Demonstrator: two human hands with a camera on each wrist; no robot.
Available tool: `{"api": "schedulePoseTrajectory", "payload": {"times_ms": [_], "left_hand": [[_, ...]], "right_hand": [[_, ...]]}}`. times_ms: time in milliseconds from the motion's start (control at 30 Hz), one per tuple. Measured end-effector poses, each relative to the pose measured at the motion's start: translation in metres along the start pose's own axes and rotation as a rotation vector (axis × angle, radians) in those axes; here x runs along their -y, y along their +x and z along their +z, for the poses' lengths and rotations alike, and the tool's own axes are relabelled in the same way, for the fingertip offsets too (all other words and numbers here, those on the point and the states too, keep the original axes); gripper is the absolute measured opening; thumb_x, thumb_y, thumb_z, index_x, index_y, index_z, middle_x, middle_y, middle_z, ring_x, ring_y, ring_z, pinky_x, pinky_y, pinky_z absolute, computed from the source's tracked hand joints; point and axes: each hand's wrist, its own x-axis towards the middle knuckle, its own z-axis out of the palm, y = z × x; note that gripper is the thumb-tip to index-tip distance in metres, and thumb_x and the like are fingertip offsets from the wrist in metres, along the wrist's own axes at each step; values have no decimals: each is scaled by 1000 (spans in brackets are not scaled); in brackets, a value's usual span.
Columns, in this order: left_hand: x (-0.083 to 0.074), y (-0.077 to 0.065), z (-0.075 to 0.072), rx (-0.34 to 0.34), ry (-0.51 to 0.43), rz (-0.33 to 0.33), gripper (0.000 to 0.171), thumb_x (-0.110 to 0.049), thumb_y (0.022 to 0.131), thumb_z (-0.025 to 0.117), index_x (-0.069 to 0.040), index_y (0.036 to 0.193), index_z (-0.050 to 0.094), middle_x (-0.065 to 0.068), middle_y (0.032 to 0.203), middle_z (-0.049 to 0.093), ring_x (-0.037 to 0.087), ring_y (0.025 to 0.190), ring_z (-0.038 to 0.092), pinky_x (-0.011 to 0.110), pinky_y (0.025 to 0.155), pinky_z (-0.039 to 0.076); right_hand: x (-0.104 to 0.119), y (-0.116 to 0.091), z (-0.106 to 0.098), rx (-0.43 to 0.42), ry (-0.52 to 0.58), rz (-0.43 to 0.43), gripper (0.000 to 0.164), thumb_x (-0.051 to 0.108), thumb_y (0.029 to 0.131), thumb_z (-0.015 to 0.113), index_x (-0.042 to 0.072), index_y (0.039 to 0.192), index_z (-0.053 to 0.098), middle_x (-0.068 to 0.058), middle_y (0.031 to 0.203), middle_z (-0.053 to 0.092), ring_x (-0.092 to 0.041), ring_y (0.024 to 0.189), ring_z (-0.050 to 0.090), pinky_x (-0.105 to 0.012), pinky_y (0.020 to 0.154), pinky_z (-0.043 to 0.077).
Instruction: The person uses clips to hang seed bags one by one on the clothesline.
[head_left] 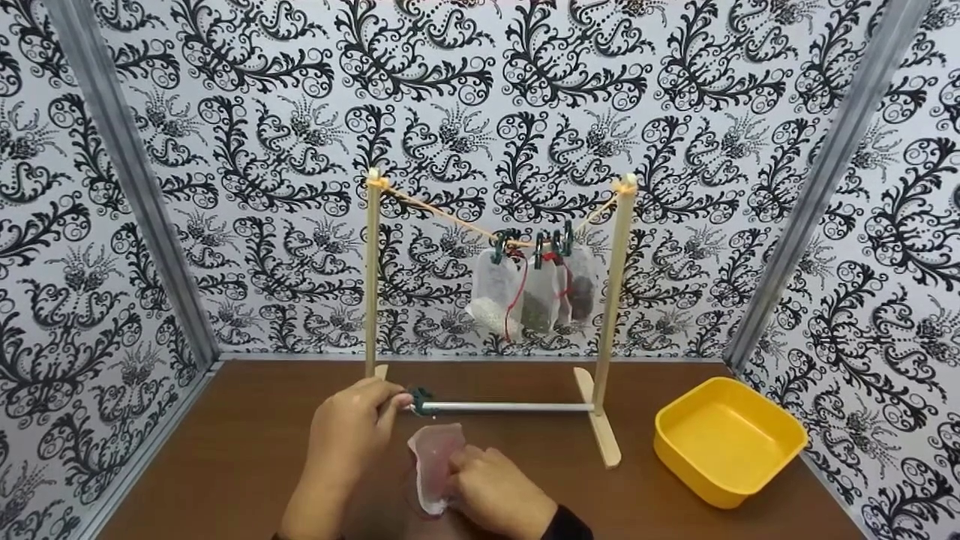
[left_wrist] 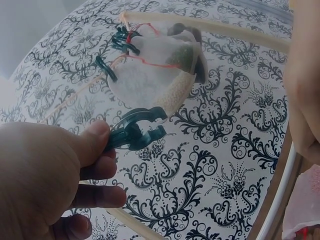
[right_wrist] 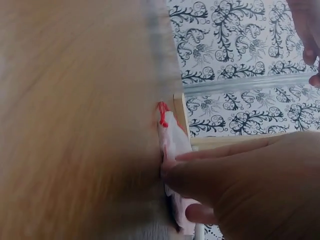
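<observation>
My left hand point(head_left: 349, 431) pinches a dark green plastic clip point(left_wrist: 134, 131) by its tail between thumb and forefinger, and the clip's front end faces away from the hand. Lower down, over the brown table, my right hand point(head_left: 499, 486) holds a pinkish see-through pouch point(head_left: 437, 461) between thumb and fingers. A red drawstring point(right_wrist: 163, 114) hangs at one end of this pouch. Behind both hands, similar white mesh pouches point(head_left: 495, 296) with grainy fillings hang from an orange string point(head_left: 442, 214), held by several green clips point(head_left: 538, 249).
The string runs between two wooden posts point(head_left: 371, 285) joined low down by a white rod point(head_left: 510, 407). A flat wooden foot point(head_left: 607, 442) supports the right post. To the right stands a yellow square basin point(head_left: 727, 442). Patterned walls enclose the brown table point(head_left: 225, 450).
</observation>
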Motion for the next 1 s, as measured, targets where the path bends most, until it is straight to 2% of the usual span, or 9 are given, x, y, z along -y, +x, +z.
{"api": "schedulePoseTrajectory", "payload": {"times_ms": [267, 333, 433, 500, 567, 667, 767, 867, 1000], "left_hand": [[1, 0, 0, 3, -15, -24, 7, -21, 95, 91, -17, 94, 85, -5, 92, 82, 21, 80, 82, 45, 73, 68], [2, 0, -1, 8, -15, -33, 7, -21, 95, 91, -17, 94, 86, -4, 92, 83, 21, 80, 82, 46, 73, 68], [2, 0, -2, 9, -13, -37, 7, -21, 95, 91, -17, 95, 86, -4, 93, 83, 22, 80, 82, 46, 73, 68], [2, 1, -2, 4, -10, -32, 8, -21, 95, 91, -16, 95, 86, -3, 93, 83, 23, 81, 83, 47, 73, 68], [3, 1, -3, -3, -4, -27, 9, -22, 94, 92, -16, 95, 86, -2, 95, 84, 25, 82, 83, 48, 73, 68], [3, 2, -3, -9, 7, -28, 10, -23, 94, 92, -16, 96, 86, -2, 96, 84, 27, 82, 84, 49, 71, 68], [4, 1, -2, -8, 21, -35, 10, -24, 94, 92, -16, 96, 86, -3, 96, 84, 26, 81, 84, 49, 69, 67], [5, 1, -2, -18, 24, -37, 11, -25, 94, 92, -17, 97, 86, -3, 96, 84, 27, 80, 84, 49, 67, 66], [6, 2, -3, -46, 27, -32, 11, -23, 93, 93, -15, 98, 86, -1, 96, 84, 27, 79, 83, 49, 65, 66]], "right_hand": [[0, 0, -1, -15, -82, -88, 12, 28, 92, 88, 35, 84, 82, 16, 89, 66, -2, 82, 63, -18, 63, 22], [0, 0, -2, -25, -113, -98, 12, 26, 93, 86, 33, 85, 81, 15, 89, 67, -4, 83, 64, -18, 62, 26], [0, 2, -1, -48, -108, -41, 9, 24, 97, 81, 28, 90, 78, 12, 93, 70, -7, 85, 69, -21, 61, 44], [-1, 4, -2, -78, -41, 36, 2, 23, 102, 77, 24, 101, 77, 10, 96, 74, -10, 86, 73, -25, 65, 57], [-4, 7, -5, -116, 65, 117, 1, 21, 107, 74, 20, 107, 73, 6, 97, 77, -13, 85, 76, -28, 69, 62], [-8, 10, -13, -176, 250, 218, 5, 13, 105, 74, 15, 110, 73, 2, 96, 78, -14, 84, 78, -28, 72, 65], [-14, 13, -25, -206, 438, 322, 10, 4, 100, 75, 11, 108, 76, 0, 95, 79, -11, 83, 75, -26, 74, 65], [-22, 20, -37, -219, 618, 421, 12, 1, 101, 77, 6, 111, 80, -5, 98, 83, -10, 84, 76, -27, 76, 68], [-38, 37, -60, -230, 737, 495, 5, 4, 101, 81, 2, 106, 81, -10, 95, 83, -13, 79, 77, -24, 73, 68]]}}
